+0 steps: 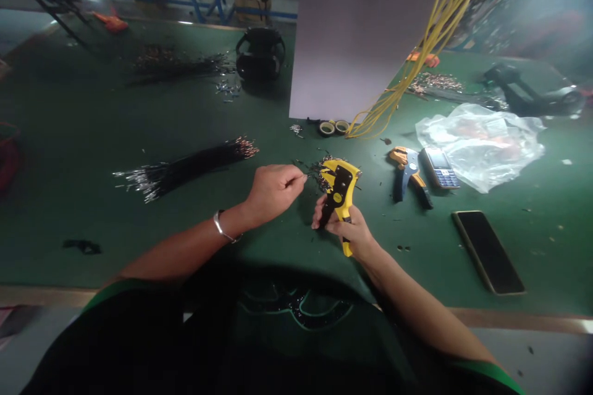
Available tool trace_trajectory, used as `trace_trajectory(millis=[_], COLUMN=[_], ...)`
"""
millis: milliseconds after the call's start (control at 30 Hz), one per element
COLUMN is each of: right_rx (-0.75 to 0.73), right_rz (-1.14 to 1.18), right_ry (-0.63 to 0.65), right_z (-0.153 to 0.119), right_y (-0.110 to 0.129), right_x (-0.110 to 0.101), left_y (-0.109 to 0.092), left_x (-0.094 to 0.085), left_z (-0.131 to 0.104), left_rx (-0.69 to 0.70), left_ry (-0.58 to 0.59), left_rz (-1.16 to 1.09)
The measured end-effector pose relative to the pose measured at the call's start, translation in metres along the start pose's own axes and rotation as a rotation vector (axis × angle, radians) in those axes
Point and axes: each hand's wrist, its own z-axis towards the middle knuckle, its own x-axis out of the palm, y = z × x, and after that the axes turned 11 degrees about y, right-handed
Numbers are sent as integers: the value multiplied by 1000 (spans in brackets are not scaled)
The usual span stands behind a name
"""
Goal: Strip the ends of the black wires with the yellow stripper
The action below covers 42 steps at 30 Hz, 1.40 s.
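My right hand (pixel 348 228) is wrapped around the handles of a yellow and black wire stripper (pixel 341 185), its jaws pointing up and to the left. To the left of the jaws my left hand (pixel 278 191) is closed in a pinch, palm down. Whatever lies between its fingertips is too small to make out. Behind and beside the tool's jaws is a small heap of dark cut bits (pixel 320 168). A bundle of black wires (pixel 194 166) rests on the table left of my left hand, with coppery ends on the right and silvery ends on the left.
On the green table (pixel 259 247) to the right lie a blue and orange hand tool (pixel 408 174), a keypad phone (pixel 440 166), a smartphone (pixel 488 252) and a clear plastic bag (pixel 482 142). Yellow wires (pixel 417 68) hang past a pale panel (pixel 352 31), near tape rolls (pixel 327 129).
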Motion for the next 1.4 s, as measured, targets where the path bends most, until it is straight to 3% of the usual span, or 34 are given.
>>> trace_trajectory(millis=[300,667,833,1033,1200,1400], right_rx=[-15,-71,-85,-95,-135,-157], right_rz=[-52,-246,-245,-372,-525,-688], right_ry=[-45,-96,-93,-96,-130,-197], right_z=[-1,-1,-3,-3,-5,-7], right_y=[-2,4,4,6,7,9], right_x=[0,7,6,12,12,11], left_y=[-12,-20,-19,-21,-24,-23], left_x=[15,20,19,22,21,17], left_z=[-14,-18,-18,-21,-23,-20], left_rx=[205,98,51,86,157,125], left_ry=[-66,122,104,96,162,252], left_rz=[242,-15,67,43,70,-47])
